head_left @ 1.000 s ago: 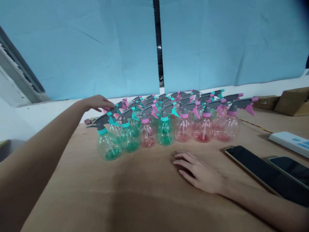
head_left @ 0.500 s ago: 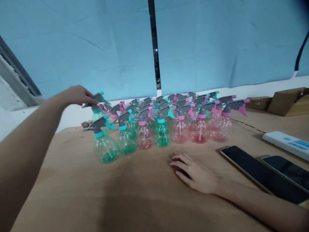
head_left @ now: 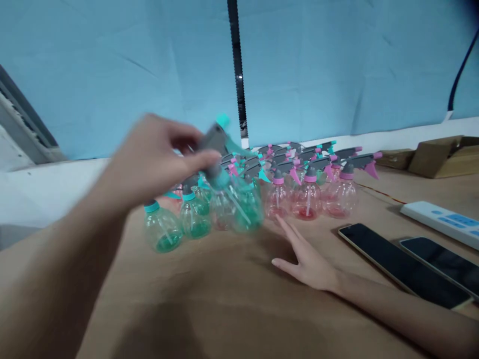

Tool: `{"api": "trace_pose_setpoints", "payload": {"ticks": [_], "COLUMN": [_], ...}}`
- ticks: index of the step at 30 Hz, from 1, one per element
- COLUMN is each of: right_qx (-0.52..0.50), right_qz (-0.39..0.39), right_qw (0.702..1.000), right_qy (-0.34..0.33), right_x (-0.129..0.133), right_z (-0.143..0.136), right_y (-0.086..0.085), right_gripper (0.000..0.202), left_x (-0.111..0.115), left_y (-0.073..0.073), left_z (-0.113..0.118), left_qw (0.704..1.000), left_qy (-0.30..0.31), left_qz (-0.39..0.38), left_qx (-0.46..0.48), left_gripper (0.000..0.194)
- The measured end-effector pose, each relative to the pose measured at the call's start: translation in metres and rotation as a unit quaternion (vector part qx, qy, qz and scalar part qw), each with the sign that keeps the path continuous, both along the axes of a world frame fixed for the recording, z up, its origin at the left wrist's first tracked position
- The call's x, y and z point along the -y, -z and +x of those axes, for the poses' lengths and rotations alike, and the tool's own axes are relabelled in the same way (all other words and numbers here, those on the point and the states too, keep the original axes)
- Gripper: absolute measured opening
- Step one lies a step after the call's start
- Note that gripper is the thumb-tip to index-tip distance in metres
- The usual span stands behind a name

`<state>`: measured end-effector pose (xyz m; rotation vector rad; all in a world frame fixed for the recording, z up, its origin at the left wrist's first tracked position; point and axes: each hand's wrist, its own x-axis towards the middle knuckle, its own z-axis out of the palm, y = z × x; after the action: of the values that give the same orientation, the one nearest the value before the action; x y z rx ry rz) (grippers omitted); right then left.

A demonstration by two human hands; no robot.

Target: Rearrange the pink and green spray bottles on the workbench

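My left hand (head_left: 168,154) is closed around the grey spray head of a clear spray bottle (head_left: 245,207) with a teal nozzle and green liquid. The held bottle is tilted, blurred by motion, and raised in front of the others. My right hand (head_left: 305,262) is open above the table, thumb apart and fingers reaching toward a pink-collared spray bottle (head_left: 277,199); whether they touch it I cannot tell. At the left front stand two teal-collared spray bottles, the outer spray bottle (head_left: 163,229) and its neighbour (head_left: 195,219). My left hand hides part of the rows behind.
Several more spray bottles, among them a pink-trigger bottle (head_left: 346,194), stand in rows toward the wall. On the right lie a long dark phone (head_left: 400,262), another phone (head_left: 437,259) and a white power strip (head_left: 445,219). An opened cardboard box (head_left: 445,157) sits at the back right.
My left hand has lifted a green-liquid spray bottle from the back left and brought it right and nearer. My right hand has risen from resting on the table, fingers now stretched toward the bottles.
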<state>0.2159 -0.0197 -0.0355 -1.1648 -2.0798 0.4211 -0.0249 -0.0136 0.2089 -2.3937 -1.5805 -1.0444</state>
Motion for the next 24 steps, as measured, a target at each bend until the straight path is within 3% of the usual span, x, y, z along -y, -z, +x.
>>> {"api": "trace_pose_setpoints", "payload": {"ticks": [3, 8, 12, 18, 21, 24], "right_qx": [-0.009, -0.004, 0.009, 0.029, 0.033, 0.036], "right_qz": [0.003, 0.007, -0.009, -0.023, -0.008, 0.005], "right_qw": [1.0, 0.998, 0.998, 0.998, 0.997, 0.997], "right_qy": [-0.02, -0.058, -0.06, -0.059, -0.064, -0.072], "right_x": [-0.002, -0.002, -0.001, -0.001, -0.002, -0.003], "right_z": [0.0, -0.001, -0.002, -0.002, 0.0, 0.0], "right_y": [0.0, -0.001, -0.004, -0.004, 0.001, 0.002], "right_gripper": [0.089, 0.093, 0.092, 0.086, 0.081, 0.078], "left_x": [0.004, -0.006, -0.017, -0.042, -0.05, -0.054], "left_y": [0.044, 0.067, 0.087, 0.139, 0.152, 0.15], "left_z": [0.043, 0.047, 0.048, 0.052, 0.051, 0.053], "left_qw": [0.992, 0.986, 0.968, 0.906, 0.88, 0.864], "left_qy": [0.068, 0.108, 0.176, 0.277, 0.302, 0.32], "left_qz": [-0.071, -0.114, -0.16, -0.187, -0.206, -0.245], "left_qx": [-0.076, -0.054, 0.075, 0.261, 0.304, 0.302], "left_gripper": [0.024, 0.026, 0.022, 0.032, 0.043, 0.05]}}
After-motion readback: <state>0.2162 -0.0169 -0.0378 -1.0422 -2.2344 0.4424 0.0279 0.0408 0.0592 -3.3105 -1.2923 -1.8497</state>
